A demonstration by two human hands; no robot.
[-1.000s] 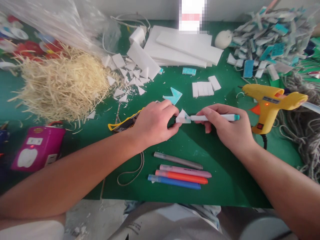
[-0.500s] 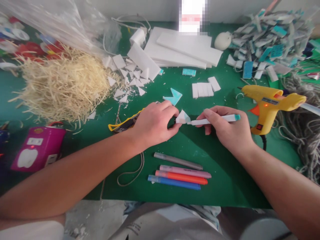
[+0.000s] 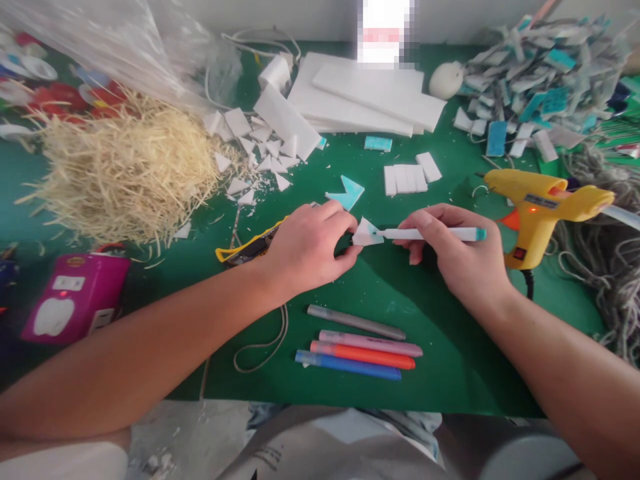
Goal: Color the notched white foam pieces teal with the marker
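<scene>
Between thumb and fingers, my left hand (image 3: 317, 250) pinches a small triangular white foam piece (image 3: 367, 233) with some teal colour on it. My right hand (image 3: 453, 250) grips a white marker pen (image 3: 435, 234) with a teal end; its tip meets the right side of the foam piece. Just beyond my left hand lies a teal-coloured foam piece (image 3: 351, 194) with a notch. A yellow utility knife (image 3: 245, 251) is partly hidden under my left hand. Nearer my body rest a grey marker (image 3: 355, 322), a pink marker (image 3: 370, 343), an orange marker (image 3: 363, 355) and a blue marker (image 3: 347, 365).
A yellow glue gun (image 3: 533, 213) stands at right, beside grey yarn (image 3: 610, 267). White foam sheets (image 3: 365, 97), foam scraps (image 3: 270, 150) and straw (image 3: 130, 173) lie farther back. A magenta power box (image 3: 77, 297) sits at left. Several white foam strips (image 3: 405, 180) lie beyond my hands.
My right hand has shifted the marker slightly up, so its tip now sits higher on the foam piece. The foam piece has tilted a little; my left hand stays in place.
</scene>
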